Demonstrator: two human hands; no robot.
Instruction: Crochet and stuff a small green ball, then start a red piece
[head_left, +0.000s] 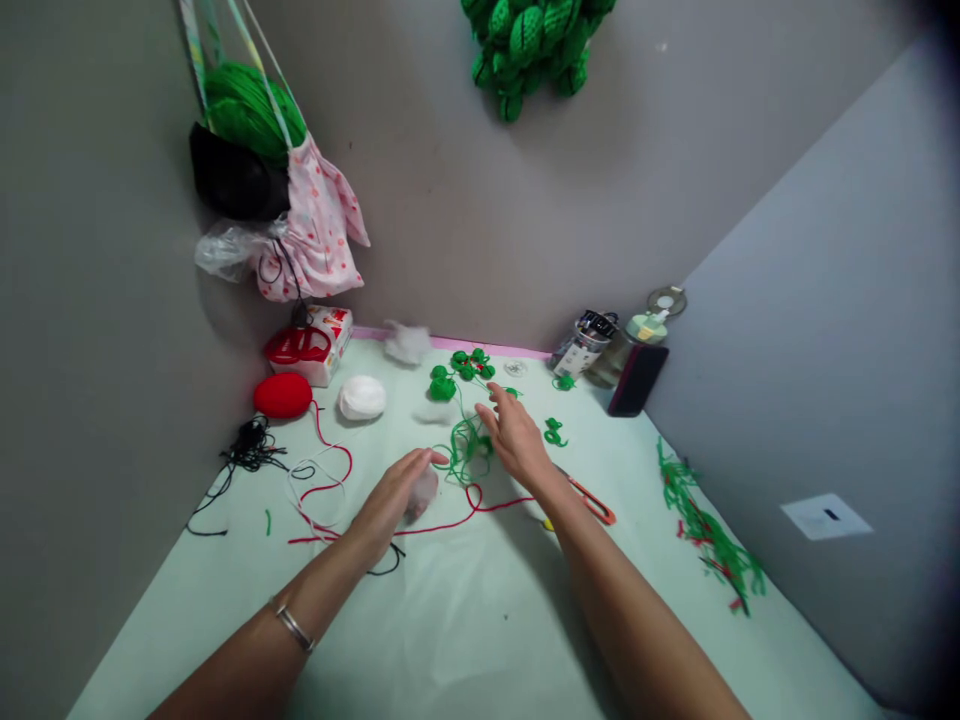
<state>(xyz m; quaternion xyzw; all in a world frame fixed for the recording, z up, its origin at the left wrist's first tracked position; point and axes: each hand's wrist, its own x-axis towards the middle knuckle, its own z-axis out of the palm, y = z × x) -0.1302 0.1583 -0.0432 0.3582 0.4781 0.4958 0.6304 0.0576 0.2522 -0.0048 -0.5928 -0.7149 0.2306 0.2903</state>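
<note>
My left hand (394,497) lies over a small white tuft of stuffing (422,492) on the pale green table (465,620), fingers curved round it. My right hand (516,437) reaches forward with fingers spread, hovering over a tangle of green yarn (469,447). Just beyond it lie several small green crocheted pieces (461,372). A red yarn strand (450,520) runs across the table under both hands. Orange-handled scissors (592,503) lie beside my right wrist.
A red yarn ball (283,396), a white yarn ball (361,397), black yarn (251,452) and a box (319,343) sit at the left. Jars (592,343) and a dark phone (637,380) stand back right. Green yarn scraps (709,535) line the right wall. Bags (277,180) hang on the left wall.
</note>
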